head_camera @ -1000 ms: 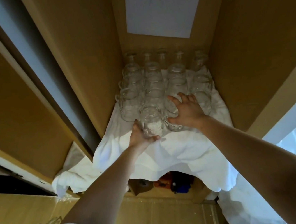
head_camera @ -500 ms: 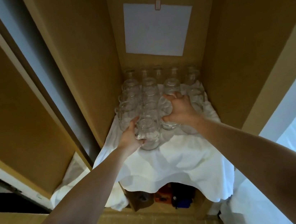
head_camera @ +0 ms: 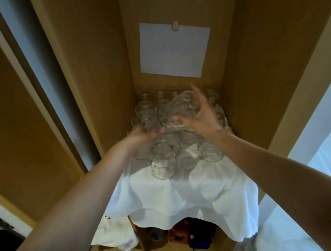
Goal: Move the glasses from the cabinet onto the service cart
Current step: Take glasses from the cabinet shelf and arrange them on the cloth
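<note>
Right hand (head_camera: 201, 118): centre of the frame, raised above the shelf. The fingers are spread upward and the thumb points left. Between them it grips a lifted glass (head_camera: 184, 105), which is tilted on its side and clear of the others. A second clear shape sits just below the thumb; whether it belongs to the same grip cannot be determined.

Left hand (head_camera: 141, 137): just left of centre, lower than the right hand, fingers curled inward against the glassware. Blur prevents confirming whether it has hold of a glass or only touches one.

Remaining glasses (head_camera: 211, 151): packed in rows directly beneath and behind both hands, at the back of the shelf. One front glass (head_camera: 163, 164) stands upright, nearest the camera, below the left hand and apart from it.

White cloth (head_camera: 179, 193): covers the shelf under the glassware and hangs over its front edge at lower centre.

Cabinet (head_camera: 94, 71): tan side walls rise to the left and right of the shelf. A sheet of paper (head_camera: 174, 49) is fixed to the back wall at upper centre by a small clip (head_camera: 175, 25).

Below the cloth edge, dark, orange and blue objects (head_camera: 201, 242) sit in a lower compartment, too dim to identify.
</note>
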Demonstrator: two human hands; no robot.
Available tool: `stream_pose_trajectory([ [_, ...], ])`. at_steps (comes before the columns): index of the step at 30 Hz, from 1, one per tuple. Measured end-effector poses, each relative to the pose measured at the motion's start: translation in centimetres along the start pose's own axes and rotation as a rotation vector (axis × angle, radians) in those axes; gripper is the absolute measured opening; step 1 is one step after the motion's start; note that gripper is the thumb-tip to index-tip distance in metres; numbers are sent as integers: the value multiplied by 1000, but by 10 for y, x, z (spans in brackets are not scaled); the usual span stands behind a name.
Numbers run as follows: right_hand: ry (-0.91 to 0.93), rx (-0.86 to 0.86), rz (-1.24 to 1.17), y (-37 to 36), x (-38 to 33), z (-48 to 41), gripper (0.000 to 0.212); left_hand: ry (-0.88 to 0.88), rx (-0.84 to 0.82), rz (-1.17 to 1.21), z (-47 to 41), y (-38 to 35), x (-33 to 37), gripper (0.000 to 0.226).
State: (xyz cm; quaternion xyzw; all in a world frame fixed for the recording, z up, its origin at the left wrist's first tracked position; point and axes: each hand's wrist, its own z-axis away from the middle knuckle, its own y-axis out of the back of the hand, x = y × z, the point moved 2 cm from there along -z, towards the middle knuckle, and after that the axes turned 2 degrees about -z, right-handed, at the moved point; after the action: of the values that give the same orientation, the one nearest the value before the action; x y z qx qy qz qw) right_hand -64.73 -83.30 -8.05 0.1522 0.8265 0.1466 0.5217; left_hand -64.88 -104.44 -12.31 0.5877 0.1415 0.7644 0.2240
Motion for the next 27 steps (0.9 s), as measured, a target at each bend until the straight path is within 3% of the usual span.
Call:
stream_pose_trajectory([
  [4, -96, 64, -234, -8, -13, 3, 101, 48, -202, 691, 9, 1, 27, 110],
  [6, -126, 55, -292, -14, -14, 7, 97, 38, -286, 875, 11, -12, 34, 98],
  [8, -145, -12, -291, -19, -8, 11, 94, 40, -224, 1000, 9, -19, 36, 83],
  [10, -167, -127, -229, -18, 2, 13, 97, 51, -144, 980, 8, -19, 36, 70],
  [12, -184, -242, -179, -14, 12, 12, 103, 36, -80, 904, 8, -14, 37, 73],
  [16, -232, -302, -39, -6, 20, 5, 101, -64, 90, 558, 8, -4, 57, 116],
  [20, -54, -279, 274, -1, 8, -6, 110, -307, 314, 47, 3, 2, 82, 120],
  [24, -50, -267, 176, -2, -1, -6, 116, -563, 303, -684, 9, -11, 99, 119],
  [27, -90, -270, 131, 1, 9, 2, 124, -596, 175, -712, 2, -21, 93, 123],
])
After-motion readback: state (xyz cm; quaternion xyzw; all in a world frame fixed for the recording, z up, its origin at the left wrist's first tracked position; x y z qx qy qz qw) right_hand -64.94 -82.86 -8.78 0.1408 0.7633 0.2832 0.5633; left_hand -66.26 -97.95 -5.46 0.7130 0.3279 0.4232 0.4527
